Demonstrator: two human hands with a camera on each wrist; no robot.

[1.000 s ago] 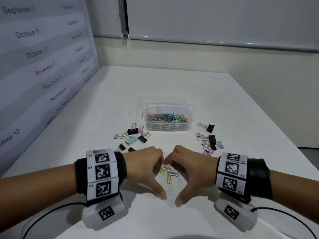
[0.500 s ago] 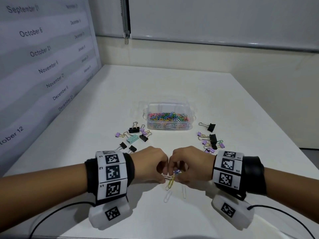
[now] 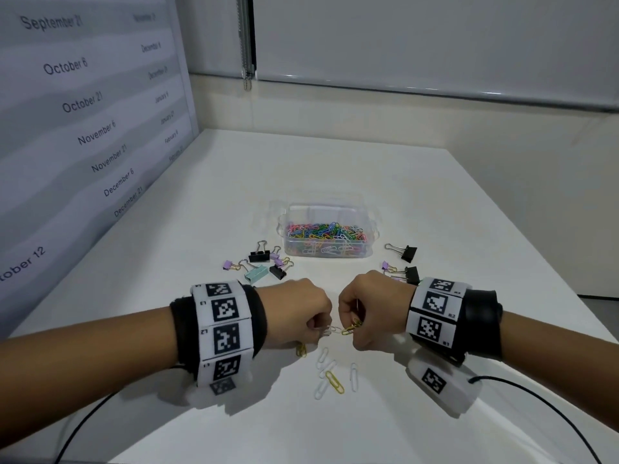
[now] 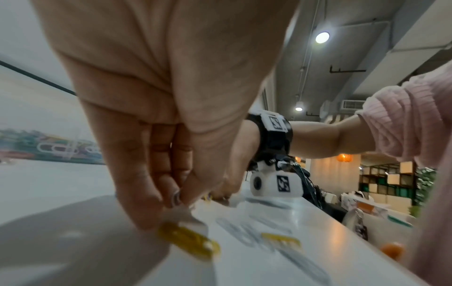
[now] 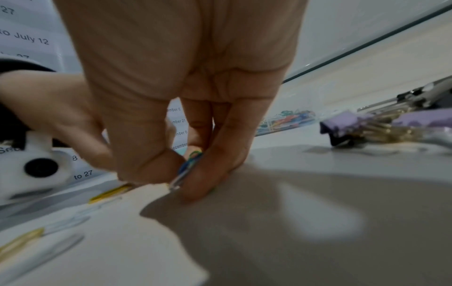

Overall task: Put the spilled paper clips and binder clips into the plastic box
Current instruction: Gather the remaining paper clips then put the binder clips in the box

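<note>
- White counter point(image 3: 335, 162) carries the clear plastic box point(image 3: 328, 229) of paper clips, binder clips point(image 3: 264, 262) near it.
- Left hand point(image 3: 301, 313), grip curled, pinches white paper clips point(image 3: 330, 329).
- Right hand point(image 3: 371, 313), grip curled, pinches yellow paper clips point(image 3: 351, 328).
- Loose paper clips point(image 3: 331, 376) lie just below both hands.

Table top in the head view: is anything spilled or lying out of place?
Yes. Loose paper clips lie on the table near the hands, and binder clips sit scattered either side of the plastic box. The left hand and right hand each pinch some clips.
</note>
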